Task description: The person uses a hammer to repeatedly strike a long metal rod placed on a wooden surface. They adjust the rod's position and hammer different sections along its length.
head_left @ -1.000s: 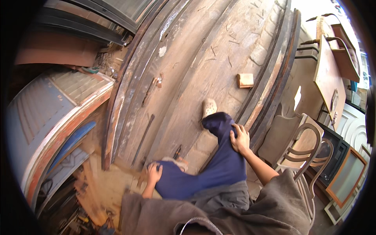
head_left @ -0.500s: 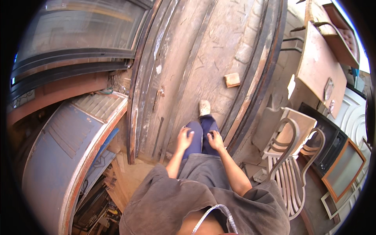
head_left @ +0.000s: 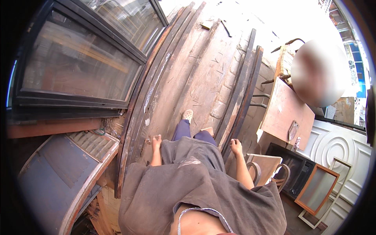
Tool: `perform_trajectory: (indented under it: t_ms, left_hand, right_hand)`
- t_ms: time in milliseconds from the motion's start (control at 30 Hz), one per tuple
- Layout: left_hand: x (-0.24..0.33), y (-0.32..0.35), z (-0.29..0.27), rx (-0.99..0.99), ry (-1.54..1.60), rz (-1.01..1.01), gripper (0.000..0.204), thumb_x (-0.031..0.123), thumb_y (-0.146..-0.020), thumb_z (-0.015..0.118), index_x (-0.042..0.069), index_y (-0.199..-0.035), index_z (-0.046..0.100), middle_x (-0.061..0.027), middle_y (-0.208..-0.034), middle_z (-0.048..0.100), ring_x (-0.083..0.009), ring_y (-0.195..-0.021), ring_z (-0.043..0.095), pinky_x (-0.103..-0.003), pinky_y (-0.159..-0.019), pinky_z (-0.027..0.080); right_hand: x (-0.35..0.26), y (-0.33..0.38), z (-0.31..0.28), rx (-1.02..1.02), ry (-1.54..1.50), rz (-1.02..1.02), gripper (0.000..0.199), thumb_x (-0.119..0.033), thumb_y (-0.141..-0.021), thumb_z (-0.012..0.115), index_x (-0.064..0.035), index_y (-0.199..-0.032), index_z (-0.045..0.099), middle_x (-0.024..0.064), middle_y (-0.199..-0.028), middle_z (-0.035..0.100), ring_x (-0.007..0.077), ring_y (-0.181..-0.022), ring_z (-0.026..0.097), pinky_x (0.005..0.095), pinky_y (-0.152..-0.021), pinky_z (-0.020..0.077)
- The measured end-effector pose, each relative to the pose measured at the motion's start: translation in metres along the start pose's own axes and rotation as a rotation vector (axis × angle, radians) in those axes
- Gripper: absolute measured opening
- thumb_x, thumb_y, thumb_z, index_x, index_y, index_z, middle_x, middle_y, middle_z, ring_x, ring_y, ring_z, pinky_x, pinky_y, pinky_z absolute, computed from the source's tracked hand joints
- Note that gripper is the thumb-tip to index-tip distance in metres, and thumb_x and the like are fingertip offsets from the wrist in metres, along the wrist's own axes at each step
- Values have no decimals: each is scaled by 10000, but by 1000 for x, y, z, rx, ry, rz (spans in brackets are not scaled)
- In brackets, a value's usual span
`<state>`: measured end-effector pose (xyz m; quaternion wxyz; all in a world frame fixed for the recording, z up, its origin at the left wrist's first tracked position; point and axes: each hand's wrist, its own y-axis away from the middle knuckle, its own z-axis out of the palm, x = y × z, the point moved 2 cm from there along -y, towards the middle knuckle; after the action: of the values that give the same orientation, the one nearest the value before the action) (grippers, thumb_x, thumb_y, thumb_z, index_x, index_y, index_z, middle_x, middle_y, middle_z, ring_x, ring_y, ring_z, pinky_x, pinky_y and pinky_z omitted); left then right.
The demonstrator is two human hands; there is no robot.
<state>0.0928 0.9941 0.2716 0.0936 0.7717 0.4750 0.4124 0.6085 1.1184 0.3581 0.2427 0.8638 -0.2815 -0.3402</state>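
Observation:
I stand on worn wooden planks [head_left: 196, 82], in a grey shirt and blue trousers, one pale shoe [head_left: 188, 115] stepping forward. My left hand [head_left: 156, 141] hangs at my side with fingers loosely curled, holding nothing. My right hand [head_left: 236, 146] hangs at the other side, also loosely curled and holding nothing, close to the dark upright edge of stacked boards [head_left: 243, 90]. A small wooden block [head_left: 208, 131] lies on the planks by my right leg.
A large dark-framed glass panel [head_left: 78, 62] leans at the left, above a blue-grey panelled door [head_left: 58, 176]. At the right stand a wooden chair [head_left: 266, 168], a brown board [head_left: 286, 113], framed pieces [head_left: 317, 188], white panelling [head_left: 344, 149] and another person [head_left: 319, 72].
I have risen from a crouch to standing. My hands have left my knees and dropped to my sides. The view has swung up, bringing the glass panel and another person into sight.

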Motion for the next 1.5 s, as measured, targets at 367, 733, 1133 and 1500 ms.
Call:
perform_trajectory:
  t_ms: [367,733,1133,1500]
  left_hand:
    - [419,-131,77,-429,293,472,507,326,-958,586,14,-1335,453,-160,-1155,618,-199,-956,642,-323,-831,508]
    - [410,-222,103,-120,324,-356,569,492,-995,421,-15,-1242,501,-181,-1047,665,-273,-846,684,-344,-667,542]
    - [760,-286,303,-470,-15,-83,512,411,-1007,448,-10,-1293,504,-217,-1236,591,-273,-1164,567,-349,-989,433]
    - [835,-379,476,-318,-316,-126,706,454,-911,567,-61,-1363,397,-297,-1326,485,-451,-1221,481,-478,-1021,389]
  right_hand:
    - [-183,-121,-83,-8,-92,21,366,-319,-960,557,17,-1083,633,109,-881,684,167,-749,663,313,-731,519]
    - [-178,-380,-157,170,12,155,358,-331,-948,565,11,-1000,656,71,-784,674,146,-642,638,306,-629,522]
    - [-561,-683,-173,-242,-72,-139,372,-281,-899,629,11,-1129,610,192,-977,684,249,-880,678,357,-809,521]
    - [-614,-1187,37,-378,710,-293,493,-402,-838,633,-10,-1136,612,251,-1104,650,383,-1060,623,454,-926,487]
